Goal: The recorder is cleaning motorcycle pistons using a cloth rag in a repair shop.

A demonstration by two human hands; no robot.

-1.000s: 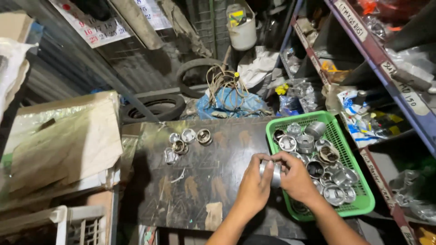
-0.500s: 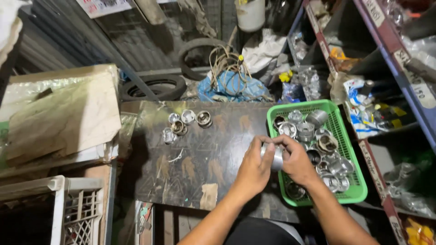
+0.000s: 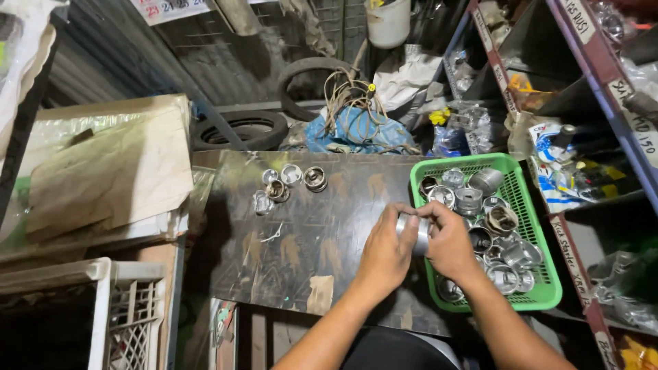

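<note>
Both my hands hold one silver metal cylinder [image 3: 418, 234], a piston-like part, over the dark board [image 3: 308, 233]. My left hand [image 3: 385, 257] grips its left end and my right hand [image 3: 449, 243] wraps its right side. Just to the right, a green plastic basket [image 3: 541, 291] holds several similar metal parts [image 3: 500, 240]. At the far side of the board lies a small cluster of metal parts [image 3: 291, 181].
A white plastic crate [image 3: 130, 315] stands at the lower left. Cardboard sheets [image 3: 103, 164] lie on the left. Tyres [image 3: 240, 129], a wire tangle [image 3: 349, 96] and a blue bag sit behind the board. Metal shelving [image 3: 603, 89] with packets runs along the right.
The view has shifted slightly. My hands stay on the metal cylinder by the basket's left edge, turning it a little.
</note>
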